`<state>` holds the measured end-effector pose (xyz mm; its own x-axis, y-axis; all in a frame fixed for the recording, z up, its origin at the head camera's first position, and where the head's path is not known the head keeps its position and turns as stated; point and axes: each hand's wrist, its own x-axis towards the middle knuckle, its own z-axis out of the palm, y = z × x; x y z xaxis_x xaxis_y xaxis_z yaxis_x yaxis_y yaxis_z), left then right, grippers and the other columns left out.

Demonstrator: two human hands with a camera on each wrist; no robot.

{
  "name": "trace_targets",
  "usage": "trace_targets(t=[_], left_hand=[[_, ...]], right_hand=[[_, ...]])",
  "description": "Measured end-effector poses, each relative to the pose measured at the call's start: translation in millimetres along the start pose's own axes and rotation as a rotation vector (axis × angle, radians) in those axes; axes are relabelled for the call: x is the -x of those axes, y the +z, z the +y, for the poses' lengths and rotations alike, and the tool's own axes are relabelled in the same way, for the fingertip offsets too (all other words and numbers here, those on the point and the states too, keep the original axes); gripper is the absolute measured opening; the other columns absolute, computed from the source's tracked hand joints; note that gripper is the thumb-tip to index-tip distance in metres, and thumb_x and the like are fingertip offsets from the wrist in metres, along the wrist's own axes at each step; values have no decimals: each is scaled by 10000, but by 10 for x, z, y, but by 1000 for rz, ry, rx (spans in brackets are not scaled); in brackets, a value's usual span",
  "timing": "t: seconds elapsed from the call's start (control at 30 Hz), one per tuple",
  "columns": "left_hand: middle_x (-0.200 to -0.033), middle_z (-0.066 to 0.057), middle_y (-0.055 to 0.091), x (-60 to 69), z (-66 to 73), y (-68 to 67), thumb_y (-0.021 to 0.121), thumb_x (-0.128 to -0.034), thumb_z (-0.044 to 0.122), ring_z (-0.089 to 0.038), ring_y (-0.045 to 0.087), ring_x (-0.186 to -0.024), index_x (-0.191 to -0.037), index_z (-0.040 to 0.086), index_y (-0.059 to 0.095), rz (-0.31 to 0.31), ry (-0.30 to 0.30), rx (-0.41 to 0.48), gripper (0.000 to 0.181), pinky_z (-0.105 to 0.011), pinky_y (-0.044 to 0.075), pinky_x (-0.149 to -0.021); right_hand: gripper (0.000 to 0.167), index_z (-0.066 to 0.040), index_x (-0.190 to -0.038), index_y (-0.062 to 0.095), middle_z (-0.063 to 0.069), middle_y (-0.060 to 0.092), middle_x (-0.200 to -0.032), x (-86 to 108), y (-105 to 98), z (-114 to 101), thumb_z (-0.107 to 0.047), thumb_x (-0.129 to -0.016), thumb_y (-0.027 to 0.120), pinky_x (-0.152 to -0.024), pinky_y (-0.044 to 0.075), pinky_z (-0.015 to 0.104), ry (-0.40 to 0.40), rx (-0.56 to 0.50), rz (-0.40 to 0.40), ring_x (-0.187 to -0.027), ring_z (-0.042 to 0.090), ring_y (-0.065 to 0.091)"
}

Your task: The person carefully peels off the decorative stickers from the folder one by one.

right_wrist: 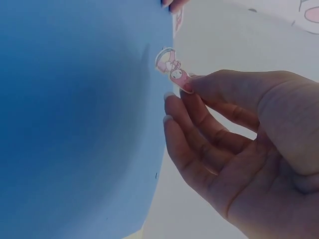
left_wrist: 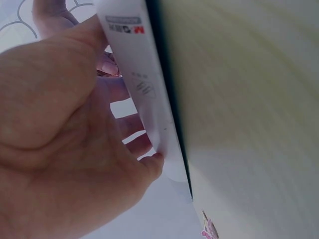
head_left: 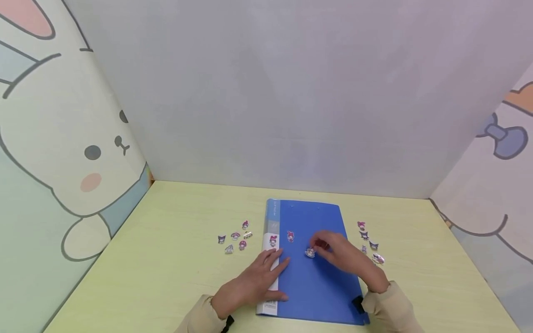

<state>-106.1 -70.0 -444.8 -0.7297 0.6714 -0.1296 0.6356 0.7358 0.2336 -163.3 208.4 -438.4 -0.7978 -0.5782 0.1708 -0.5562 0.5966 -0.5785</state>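
Note:
A blue folder (head_left: 318, 286) with a white and light-blue spine lies on the table. My left hand (head_left: 251, 282) rests with spread fingers on its spine side; the left wrist view shows the fingertips along the white spine (left_wrist: 149, 99). Between thumb and forefinger, my right hand (head_left: 343, 254) pinches a small cartoon sticker (right_wrist: 173, 68) with a pink figure, over the folder's middle. In the head view, part of that sticker is hidden by the fingers. A pink-hooded sticker (head_left: 290, 237) sits on the cover, and a similar one (head_left: 273, 241) is on the spine.
Several loose stickers (head_left: 242, 245) lie on the table left of the folder. Several more stickers (head_left: 364, 235) lie to its right, close to the right forearm. A grey wall (head_left: 266, 115) rises behind the table, with cartoon-printed panels (head_left: 54, 138) at both sides.

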Motion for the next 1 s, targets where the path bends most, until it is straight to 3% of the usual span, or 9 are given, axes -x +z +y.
trace_targets(t=[0.37,0.6,0.87,1.0], left_hand=[[-1662,-97,293,-2,-2,-5,635,-944,602,-290,288,-1495,-1600,154,381,2,4,0,834,-384,336,-1195],[-1665,-91,290,2,2,-13,644,-939,597,-288,286,-1497,-1601,157,380,1,3,18,838,-391,335,-1197],[-1668,-86,281,1,-3,-11,644,-940,594,-285,277,-1501,-1604,163,372,-2,2,39,837,-396,330,-1200],[-1670,-85,278,1,-9,-7,637,-942,596,-284,276,-1501,-1606,162,368,0,7,39,838,-398,331,-1199]], right_hand=[[137,-67,-968,666,10,662,-926,42,-100,131,57,-924,704,-739,569,297,-26,17,47,-821,85,591],[183,-45,-989,682,33,655,-925,100,-186,247,99,-886,728,-711,569,281,-69,59,128,-815,107,596],[193,-25,-1047,705,-1,660,-953,154,-285,356,89,-893,726,-728,578,270,-22,69,155,-833,121,609],[196,4,-1034,706,21,661,-934,179,-326,416,122,-878,717,-700,580,280,-50,66,180,-808,135,626]])
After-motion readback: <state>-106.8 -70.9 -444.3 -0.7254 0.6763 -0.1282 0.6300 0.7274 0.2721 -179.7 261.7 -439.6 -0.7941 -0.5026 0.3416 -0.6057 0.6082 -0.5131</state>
